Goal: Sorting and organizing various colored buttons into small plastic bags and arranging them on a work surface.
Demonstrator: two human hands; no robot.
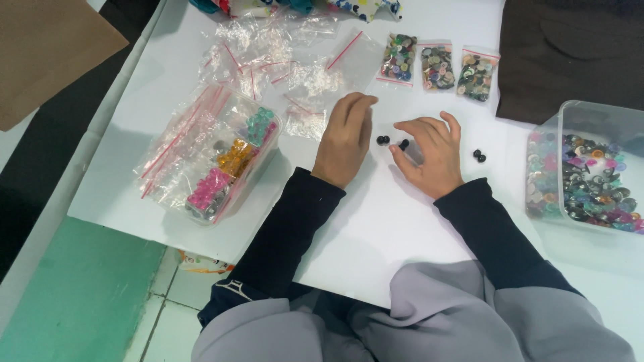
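Note:
My left hand (347, 139) rests palm down on the white table (376, 228), fingers together, just left of two small black buttons (383, 140). My right hand (431, 155) lies beside it, thumb and fingers curled around another black button (404, 144) and a small clear bag (414, 153); whether it grips them is unclear. Two more black buttons (479, 156) lie to the right of my right hand.
A clear box (582, 115) of mixed coloured buttons stands at the right. A clear tub (263, 157) with bagged pink, orange and teal buttons and empty zip bags (268, 64) sits at the left. Three filled button bags (437, 67) lie at the back, beside dark cloth (570, 53).

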